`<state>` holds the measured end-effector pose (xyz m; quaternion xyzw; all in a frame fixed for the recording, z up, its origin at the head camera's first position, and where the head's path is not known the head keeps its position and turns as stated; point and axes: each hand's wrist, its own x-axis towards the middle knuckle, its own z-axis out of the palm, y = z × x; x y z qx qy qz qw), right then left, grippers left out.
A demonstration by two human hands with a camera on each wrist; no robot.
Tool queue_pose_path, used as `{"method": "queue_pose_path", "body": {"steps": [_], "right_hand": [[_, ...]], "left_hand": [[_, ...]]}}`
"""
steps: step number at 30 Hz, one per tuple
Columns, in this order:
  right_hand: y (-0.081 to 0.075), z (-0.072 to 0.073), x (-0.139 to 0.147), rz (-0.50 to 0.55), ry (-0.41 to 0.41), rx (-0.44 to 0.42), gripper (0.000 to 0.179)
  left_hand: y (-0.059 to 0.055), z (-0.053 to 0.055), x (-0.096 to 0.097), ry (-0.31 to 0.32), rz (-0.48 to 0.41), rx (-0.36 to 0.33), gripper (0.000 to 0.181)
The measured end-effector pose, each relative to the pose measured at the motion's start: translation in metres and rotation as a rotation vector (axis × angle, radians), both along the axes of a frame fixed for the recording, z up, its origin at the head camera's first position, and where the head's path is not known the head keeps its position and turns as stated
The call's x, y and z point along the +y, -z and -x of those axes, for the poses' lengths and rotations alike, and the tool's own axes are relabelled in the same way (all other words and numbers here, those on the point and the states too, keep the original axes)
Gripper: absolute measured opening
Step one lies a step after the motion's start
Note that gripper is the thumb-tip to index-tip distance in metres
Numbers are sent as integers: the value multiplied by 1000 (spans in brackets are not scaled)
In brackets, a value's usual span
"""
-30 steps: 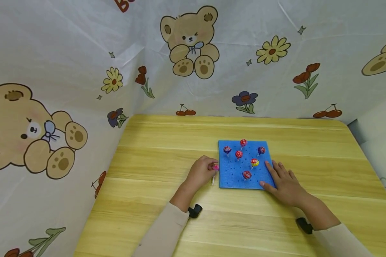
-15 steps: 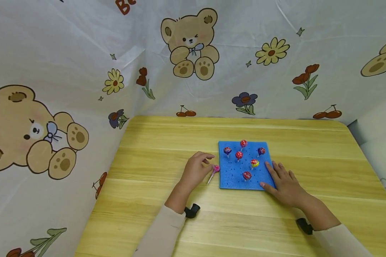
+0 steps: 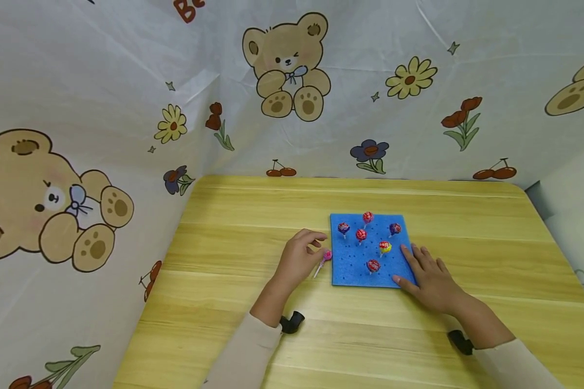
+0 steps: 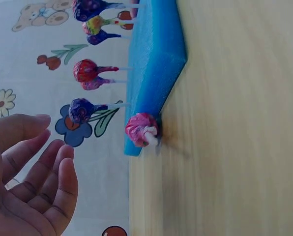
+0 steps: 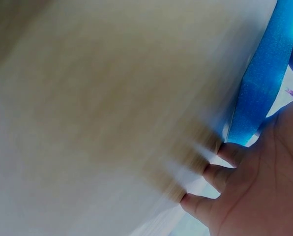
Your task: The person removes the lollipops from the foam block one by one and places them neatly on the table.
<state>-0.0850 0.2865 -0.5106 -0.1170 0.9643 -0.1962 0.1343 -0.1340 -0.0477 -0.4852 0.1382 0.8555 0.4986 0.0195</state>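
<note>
A pink lollipop lies on the table by the left edge of a blue foam board, its stick slanting toward the person. My left hand hovers just left of it, fingers loosely bent and holding nothing; the left wrist view shows a gap between this hand and the lollipop. Several wrapped lollipops stand upright in the board, among them a yellow one and a red one. With fingers spread, my right hand rests on the board's right edge and the tabletop.
Small holes dot the board's top. The light wooden table extends around it, backed by a white curtain printed with bears and flowers. Black wrist mounts sit under both forearms.
My left hand has let go of the pink lollipop and drawn slightly left. The lollipop's stick has swung to the left, and it now lies free. My right hand has stayed put.
</note>
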Motion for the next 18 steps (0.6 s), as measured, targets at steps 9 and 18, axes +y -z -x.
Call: {"method": "queue_pose_path", "body": {"steps": [9, 18], "right_hand": [[1, 1, 0, -3, -5, 1, 87], [0, 0, 1, 3, -5, -7, 87]], "left_hand": [[2, -9, 16, 78, 23, 14, 29], [1, -21, 37, 153, 68, 29, 30]]}}
